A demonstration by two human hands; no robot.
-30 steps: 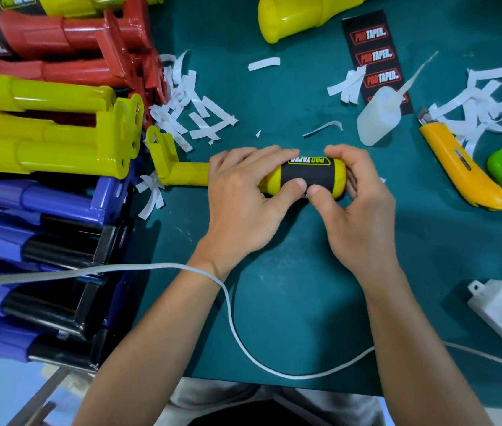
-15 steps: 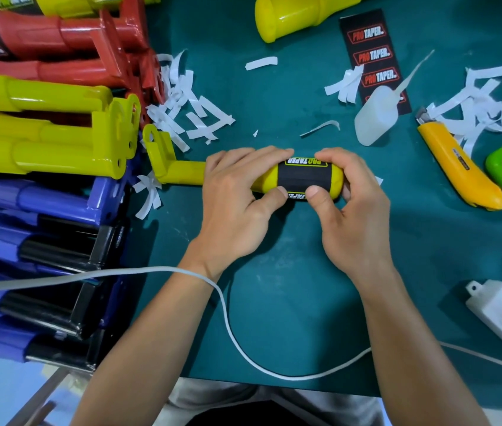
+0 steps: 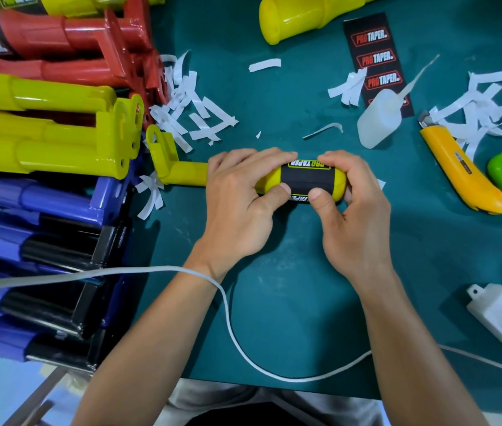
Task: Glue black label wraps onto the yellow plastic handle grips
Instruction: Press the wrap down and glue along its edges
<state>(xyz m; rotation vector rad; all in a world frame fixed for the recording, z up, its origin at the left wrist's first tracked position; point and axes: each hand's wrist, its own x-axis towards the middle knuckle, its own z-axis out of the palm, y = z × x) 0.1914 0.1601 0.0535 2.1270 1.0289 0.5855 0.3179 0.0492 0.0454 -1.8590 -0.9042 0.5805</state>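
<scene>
Both hands, left hand (image 3: 237,198) and right hand (image 3: 354,216), grip yellow handle grip (image 3: 182,173); black label wrap (image 3: 306,181) reads "PRO TAPER".

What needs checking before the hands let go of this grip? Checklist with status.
1. Grip held: left hand and right hand both curl round the yellow handle grip: ok.
2. Black label wrap sits square, logo parallel to its edge: ok.
3. Seam closed: both thumbs press the near edge and hide it: cannot tell.
4. Glue squeeze-out: none on the visible face, underside hidden: cannot tell.
5. Glue bottle upright: not ok, it lies on its side across the spare labels.
</scene>
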